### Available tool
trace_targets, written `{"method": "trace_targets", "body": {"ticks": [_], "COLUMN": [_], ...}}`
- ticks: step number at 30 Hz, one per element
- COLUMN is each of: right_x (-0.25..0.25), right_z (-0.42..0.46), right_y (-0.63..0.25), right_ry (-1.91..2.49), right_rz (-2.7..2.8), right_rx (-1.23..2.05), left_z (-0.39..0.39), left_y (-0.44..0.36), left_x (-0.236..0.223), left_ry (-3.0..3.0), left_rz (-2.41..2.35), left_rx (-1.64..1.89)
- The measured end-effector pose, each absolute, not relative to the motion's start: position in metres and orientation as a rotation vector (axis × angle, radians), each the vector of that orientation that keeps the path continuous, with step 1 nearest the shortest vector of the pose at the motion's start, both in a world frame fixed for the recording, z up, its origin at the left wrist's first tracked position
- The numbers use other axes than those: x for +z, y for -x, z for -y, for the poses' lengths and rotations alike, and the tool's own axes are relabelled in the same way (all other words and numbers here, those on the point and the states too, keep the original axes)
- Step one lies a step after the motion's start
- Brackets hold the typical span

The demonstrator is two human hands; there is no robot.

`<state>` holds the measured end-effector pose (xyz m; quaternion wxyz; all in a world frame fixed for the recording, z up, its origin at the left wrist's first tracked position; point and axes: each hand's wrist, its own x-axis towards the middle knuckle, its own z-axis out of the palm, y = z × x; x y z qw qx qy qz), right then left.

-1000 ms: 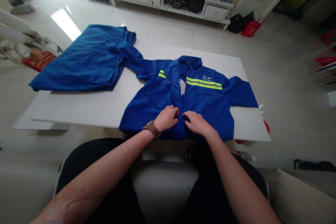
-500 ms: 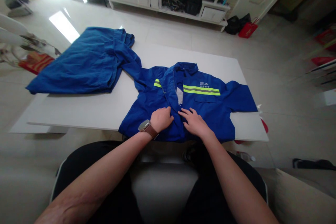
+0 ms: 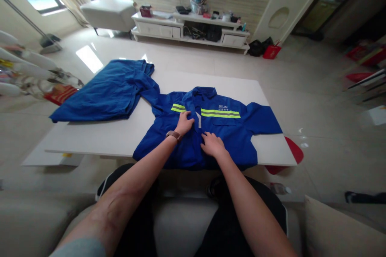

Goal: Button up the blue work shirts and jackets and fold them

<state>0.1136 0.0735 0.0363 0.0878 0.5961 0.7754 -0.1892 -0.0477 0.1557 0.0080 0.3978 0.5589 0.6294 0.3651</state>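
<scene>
A blue work jacket (image 3: 229, 138) with yellow-and-grey reflective strips lies front up on a white table (image 3: 96, 140). Its collar points away from me, and the front is partly open near the neck, showing a pale patch inside. My left hand (image 3: 184, 123), a watch on its wrist, has its fingers closed on the front edge of the jacket just below the left-side strip. Lower down, beside the front opening, my right hand (image 3: 213, 145) rests on the cloth with fingers spread and holds nothing.
More blue cloth (image 3: 96, 92), bunched and folded, covers the table's left end. A red stool (image 3: 292, 150) shows under the right corner. Beyond the floor stands a white TV cabinet (image 3: 157, 30) with a red bag (image 3: 272, 51) beside it. A plastic bottle (image 3: 279, 188) lies at lower right.
My left hand has moved up the jacket's front edge towards the collar. My right hand stays near the opening, fingers still spread. The view has tilted up, showing the TV and windows.
</scene>
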Motion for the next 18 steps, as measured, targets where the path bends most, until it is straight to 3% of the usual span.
{"method": "trace_targets", "body": {"ticks": [5, 9, 14, 18], "right_x": [0.040, 0.037, 0.033, 0.036], "right_z": [-0.083, -0.096, -0.101, -0.100], "right_y": [-0.116, -0.121, -0.133, -0.145], "right_ry": [-1.916, -2.161, -2.423, -2.467], "right_rz": [-2.324, -2.254, -2.126, -2.027], "right_rx": [-0.716, -0.792, -0.715, -0.792], "left_z": [-0.166, -0.178, -0.181, -0.172], "left_y": [0.002, -0.005, 0.019, 0.025], "left_x": [0.014, 0.006, -0.021, -0.035], "left_ry": [-1.830, -1.783, -2.064, -2.133], "left_rz": [-1.352, -1.578, -1.665, -1.726], "left_rx": [0.861, 0.874, 0.474, 0.392]}}
